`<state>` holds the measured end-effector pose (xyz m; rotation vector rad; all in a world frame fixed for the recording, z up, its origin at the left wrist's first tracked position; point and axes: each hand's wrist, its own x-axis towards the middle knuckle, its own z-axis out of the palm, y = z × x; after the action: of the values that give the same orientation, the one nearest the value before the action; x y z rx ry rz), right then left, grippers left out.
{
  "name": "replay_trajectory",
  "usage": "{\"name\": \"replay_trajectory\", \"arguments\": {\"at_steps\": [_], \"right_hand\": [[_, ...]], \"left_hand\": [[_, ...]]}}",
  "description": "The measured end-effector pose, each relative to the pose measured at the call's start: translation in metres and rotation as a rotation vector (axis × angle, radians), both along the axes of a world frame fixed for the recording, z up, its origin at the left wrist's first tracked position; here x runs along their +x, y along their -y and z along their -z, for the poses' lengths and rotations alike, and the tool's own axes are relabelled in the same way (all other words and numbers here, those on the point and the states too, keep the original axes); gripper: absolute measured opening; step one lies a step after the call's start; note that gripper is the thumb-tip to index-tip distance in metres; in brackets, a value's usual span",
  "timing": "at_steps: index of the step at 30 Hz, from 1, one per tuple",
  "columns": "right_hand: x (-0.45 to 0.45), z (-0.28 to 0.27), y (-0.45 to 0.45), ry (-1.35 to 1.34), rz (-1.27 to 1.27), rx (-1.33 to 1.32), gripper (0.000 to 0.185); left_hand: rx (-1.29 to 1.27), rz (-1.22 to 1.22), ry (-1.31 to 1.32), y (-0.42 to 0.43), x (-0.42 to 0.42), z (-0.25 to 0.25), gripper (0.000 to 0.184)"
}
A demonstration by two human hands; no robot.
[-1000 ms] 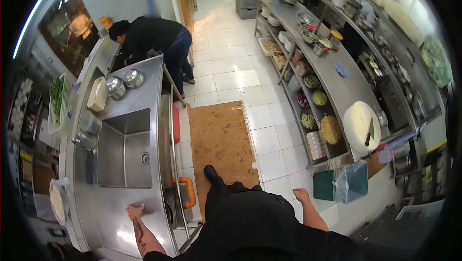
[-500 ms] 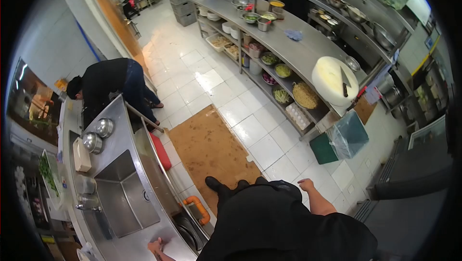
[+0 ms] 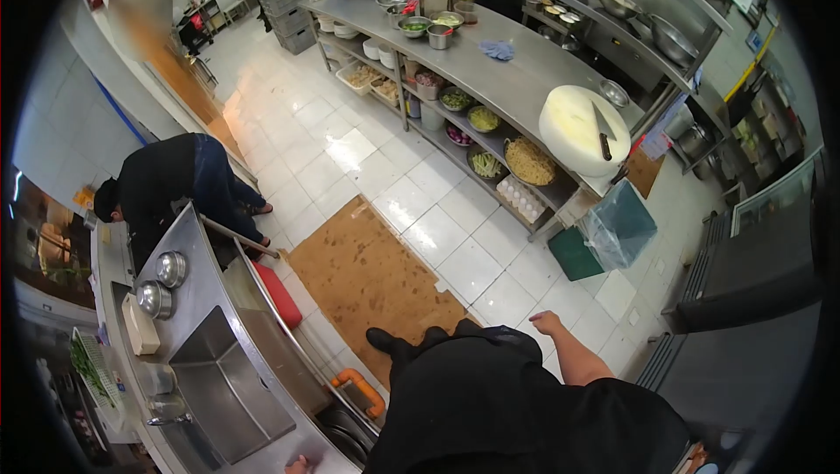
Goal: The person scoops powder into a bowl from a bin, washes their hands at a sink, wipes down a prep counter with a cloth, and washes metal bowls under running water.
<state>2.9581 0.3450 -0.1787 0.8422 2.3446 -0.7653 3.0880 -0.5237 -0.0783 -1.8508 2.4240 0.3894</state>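
Note:
Only a bit of my left hand (image 3: 298, 464) shows at the bottom edge, against the steel counter (image 3: 254, 463) beside the sink (image 3: 229, 391); most of its fingers are out of view or too small to make out. Out over the tiled floor, my right hand (image 3: 544, 323) hangs in front of my body with its fingers curled, and whether anything is in them is too small to tell. A brown mat (image 3: 367, 273) lies on the floor at my feet. Two metal bowls (image 3: 162, 286) stand on the counter past the sink.
A person (image 3: 175, 181) in dark clothes bends over the counter's far end. Across the aisle, a long steel table (image 3: 525, 80) holds bowls and a round white board (image 3: 573, 133) with a knife (image 3: 604, 135). A green bin (image 3: 575, 254) stands at its near end.
The view has swung to the right, so the sink counter sits lower and further left. My left hand has slid mostly out at the bottom edge. The person still bends over.

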Motion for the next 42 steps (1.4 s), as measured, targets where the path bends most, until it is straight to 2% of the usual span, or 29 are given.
{"name": "replay_trajectory", "arguments": {"at_steps": [2, 4, 7, 10, 15, 19, 22, 24, 28, 30, 32, 33, 35, 36, 38, 39, 40, 41, 42], "right_hand": [[-0.021, -0.006, 0.001, -0.011, -0.04, -0.069, 0.029], [-0.044, -0.014, 0.001, 0.047, 0.08, -0.313, 0.029], [-0.069, -0.022, -0.002, -0.043, 0.011, -0.26, 0.029], [-0.077, 0.008, -0.018, -0.136, 0.045, -0.284, 0.029], [-0.072, 0.058, -0.039, -0.023, 0.021, -0.26, 0.029], [-0.085, 0.065, -0.031, 0.093, -0.032, -0.229, 0.029], [-0.105, 0.056, -0.013, 0.092, -0.103, -0.124, 0.028], [-0.134, 0.061, -0.006, 0.127, -0.175, -0.065, 0.029], [-0.189, 0.028, 0.03, 0.016, -0.201, -0.087, 0.031], [-0.219, 0.028, 0.049, -0.045, -0.171, -0.127, 0.03], [-0.247, 0.021, 0.074, -0.047, -0.195, -0.11, 0.03], [-0.262, 0.016, 0.086, -0.041, -0.207, -0.087, 0.03], [-0.29, 0.028, 0.108, -0.017, -0.185, -0.145, 0.03], [-0.302, 0.034, 0.117, 0.021, -0.149, -0.198, 0.03], [-0.324, 0.026, 0.15, 0.009, -0.223, -0.125, 0.029], [-0.332, 0.015, 0.168, -0.041, -0.266, -0.178, 0.028], [-0.344, 0.01, 0.184, -0.091, -0.308, -0.233, 0.027], [-0.354, 0.006, 0.203, -0.063, -0.241, -0.227, 0.026], [-0.363, -0.001, 0.215, -0.107, -0.281, -0.199, 0.026]], "left_hand": [[-0.033, -0.008, 0.013, -0.007, 0.002, 0.0, 0.062], [-0.061, -0.015, 0.028, -0.007, 0.008, 0.007, 0.062], [-0.117, 0.065, 0.127, -0.009, 0.022, 0.015, 0.061], [-0.136, 0.037, 0.126, -0.02, 0.013, 0.014, 0.053], [-0.166, 0.051, 0.103, -0.033, 0.009, 0.003, 0.047], [-0.217, -0.017, 0.023, -0.06, -0.002, -0.017, 0.048], [-0.277, -0.043, 0.083, -0.062, -0.002, -0.01, 0.05], [-0.212, -0.043, 0.093, -0.053, 0.002, -0.014, 0.052], [-0.015, -0.043, 0.094, -0.044, -0.009, -0.044, 0.053], [-0.01, -0.058, 0.099, -0.024, -0.008, -0.032, 0.051], [0.069, -0.111, 0.209, -0.021, -0.044, -0.073, 0.053], [0.069, -0.123, 0.197, -0.012, -0.053, -0.077, 0.053], [0.24, -0.032, 0.464, 0.006, -0.063, -0.082, 0.063], [0.244, -0.047, 0.455, 0.021, -0.06, -0.07, 0.063], [0.383, 0.225, 0.784, 0.055, -0.05, -0.024, 0.075], [0.394, 0.211, 0.768, 0.059, -0.042, -0.005, 0.075], [0.43, -0.046, 0.646, 0.06, -0.036, 0.012, 0.074], [0.462, -0.299, 0.517, 0.066, -0.035, 0.024, 0.075], [0.476, -0.309, 0.502, 0.081, -0.038, 0.035, 0.075]]}}
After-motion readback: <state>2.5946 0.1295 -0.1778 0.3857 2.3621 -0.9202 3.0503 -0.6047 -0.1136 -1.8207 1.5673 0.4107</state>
